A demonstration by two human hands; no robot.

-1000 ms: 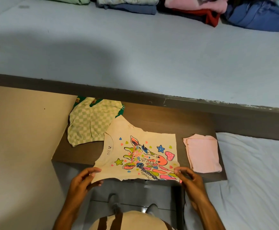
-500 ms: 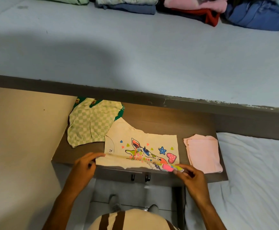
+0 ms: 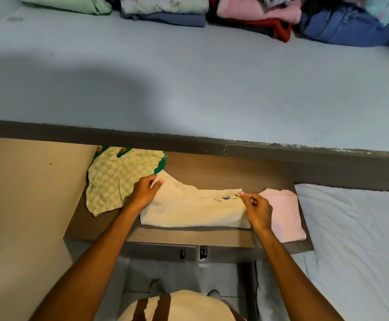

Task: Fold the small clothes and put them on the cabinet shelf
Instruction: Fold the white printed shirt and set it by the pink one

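We look down on a brown wooden bench (image 3: 223, 172) tucked under the dark front edge of a pale blue cabinet shelf (image 3: 188, 89).

Far left: beige wall panel (image 3: 26, 205). On the bench's left end lies a crumpled green-and-cream checked garment (image 3: 114, 179), with a dark green printed piece showing beneath it at the back. It touches the left end of the cream shirt.

Centre: the small cream cotton T-shirt (image 3: 193, 212) lies on the bench, folded over on itself so that only a sliver of blue and yellow print shows at the upper fold edge. Its near edge sits close to the bench's front lip.

Our left hand (image 3: 144, 193) reaches in from below, fingers curled, thumb and fingers pinching the shirt's upper left corner; it overlaps the checked garment's right edge. Our right hand (image 3: 258, 209) pinches the shirt's upper right corner between thumb and forefinger, the other fingers curled in.

Right: a folded pale pink cloth (image 3: 283, 216) lies flat just beside the shirt, partly behind the right hand. Further right, a white bed sheet (image 3: 355, 239).

Along the back of the shelf: stacks of folded clothes (image 3: 212, 12) in green, grey-blue, pink, red and denim blue.
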